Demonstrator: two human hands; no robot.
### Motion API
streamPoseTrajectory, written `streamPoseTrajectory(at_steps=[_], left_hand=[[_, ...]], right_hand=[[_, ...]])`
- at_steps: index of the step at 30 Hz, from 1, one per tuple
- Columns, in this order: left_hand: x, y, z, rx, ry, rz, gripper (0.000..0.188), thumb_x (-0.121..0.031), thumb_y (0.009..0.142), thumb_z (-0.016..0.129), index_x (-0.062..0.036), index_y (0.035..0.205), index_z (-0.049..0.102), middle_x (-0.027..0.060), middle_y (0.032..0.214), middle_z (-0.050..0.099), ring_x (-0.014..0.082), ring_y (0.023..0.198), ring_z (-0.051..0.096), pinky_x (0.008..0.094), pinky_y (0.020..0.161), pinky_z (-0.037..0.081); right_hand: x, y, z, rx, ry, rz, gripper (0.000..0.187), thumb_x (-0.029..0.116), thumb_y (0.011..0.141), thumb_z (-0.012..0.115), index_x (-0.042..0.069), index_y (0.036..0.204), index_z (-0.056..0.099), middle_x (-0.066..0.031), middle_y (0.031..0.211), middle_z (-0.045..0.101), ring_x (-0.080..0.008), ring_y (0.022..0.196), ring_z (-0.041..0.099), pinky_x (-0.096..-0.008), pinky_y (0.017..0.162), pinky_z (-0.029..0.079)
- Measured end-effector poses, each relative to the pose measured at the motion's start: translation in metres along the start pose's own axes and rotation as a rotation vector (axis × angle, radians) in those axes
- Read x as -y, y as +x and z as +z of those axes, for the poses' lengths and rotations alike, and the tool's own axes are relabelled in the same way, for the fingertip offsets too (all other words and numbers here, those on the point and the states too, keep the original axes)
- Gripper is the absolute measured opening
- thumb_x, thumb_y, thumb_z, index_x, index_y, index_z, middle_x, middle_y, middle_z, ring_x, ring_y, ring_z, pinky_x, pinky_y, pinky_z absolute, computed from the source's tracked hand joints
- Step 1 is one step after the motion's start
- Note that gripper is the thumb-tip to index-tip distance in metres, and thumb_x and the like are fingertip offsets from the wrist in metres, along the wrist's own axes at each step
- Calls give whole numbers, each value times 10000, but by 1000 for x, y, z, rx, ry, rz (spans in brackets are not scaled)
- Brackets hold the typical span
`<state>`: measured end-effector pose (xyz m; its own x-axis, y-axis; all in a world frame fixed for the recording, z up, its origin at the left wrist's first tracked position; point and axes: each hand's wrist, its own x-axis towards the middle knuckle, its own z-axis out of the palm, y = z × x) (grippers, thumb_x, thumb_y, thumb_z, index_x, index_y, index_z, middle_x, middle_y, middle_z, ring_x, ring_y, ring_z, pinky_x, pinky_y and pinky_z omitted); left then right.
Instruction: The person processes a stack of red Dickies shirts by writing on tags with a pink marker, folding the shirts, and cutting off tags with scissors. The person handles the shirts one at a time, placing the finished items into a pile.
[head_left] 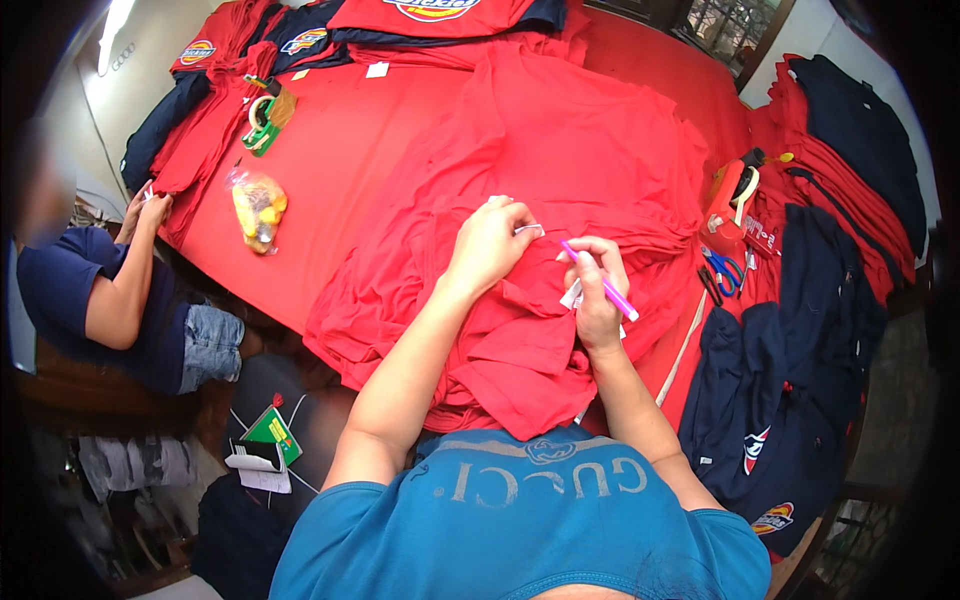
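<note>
A heap of red shirts [430, 290] lies on the red-covered table in front of me. Resting on the fabric, my left hand [488, 243] pinches a small white label [530, 230] between thumb and fingers. Close beside it on the right, my right hand [602, 295] is closed around a purple-pink pen [608, 287]. The pen's upper tip points toward the label, with a small gap between them. Another white label [572, 296] shows at the edge of my right hand, partly hidden by it.
To the right lie blue-handled scissors [722, 270], a tape dispenser [742, 192] and dark navy garments [775, 370]. A plastic bag of yellow items [258, 212] and a green tape dispenser [262, 125] sit left. A co-worker [120, 275] handles red garments at the left edge.
</note>
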<state>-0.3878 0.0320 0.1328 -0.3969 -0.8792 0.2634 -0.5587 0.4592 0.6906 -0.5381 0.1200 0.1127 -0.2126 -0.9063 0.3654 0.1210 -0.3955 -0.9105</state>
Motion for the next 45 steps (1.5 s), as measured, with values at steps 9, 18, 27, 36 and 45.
streamPoseTrajectory(at_steps=[9, 18, 27, 36, 45], left_hand=[[-25, -11, -26, 194, -478, -244, 248, -206, 950, 568, 31, 919, 633, -5, 734, 563, 73, 677, 519, 252, 633, 441], [-51, -37, -21, 100, -409, -141, 235, -210, 942, 581, 21, 964, 617, 112, 794, 639, 159, 737, 595, 300, 708, 477], [-79, -93, -55, 584, 156, 56, 338, -369, 887, 627, -39, 958, 631, 173, 872, 674, 374, 816, 656, 457, 714, 516], [17, -6, -12, -232, 249, 78, 148, -133, 832, 667, -23, 931, 670, 138, 914, 621, 312, 877, 625, 385, 754, 496], [-18, -32, -27, 0, -414, -299, 218, -159, 915, 583, 40, 914, 673, 79, 903, 596, 143, 805, 613, 300, 737, 486]], right_hand=[[6, 8, 15, -96, -114, -17, 94, 68, 954, 523, 11, 920, 590, -8, 734, 562, -61, 616, 487, -232, 549, 411], [1, 0, 13, -108, -67, -192, 222, 108, 962, 531, -6, 1151, 511, -93, 1044, 577, -131, 851, 589, -245, 730, 476], [-1, -27, -21, -14, -186, -87, 236, 74, 930, 526, -36, 1137, 551, -111, 977, 601, -129, 651, 588, -251, 572, 464], [25, 17, 16, 84, -141, 19, 173, 70, 920, 533, -10, 995, 667, -67, 840, 655, -86, 601, 574, -227, 544, 439], [13, 19, 21, 66, -332, -114, 109, 43, 889, 583, -13, 874, 675, -76, 723, 633, -138, 611, 596, -276, 553, 452]])
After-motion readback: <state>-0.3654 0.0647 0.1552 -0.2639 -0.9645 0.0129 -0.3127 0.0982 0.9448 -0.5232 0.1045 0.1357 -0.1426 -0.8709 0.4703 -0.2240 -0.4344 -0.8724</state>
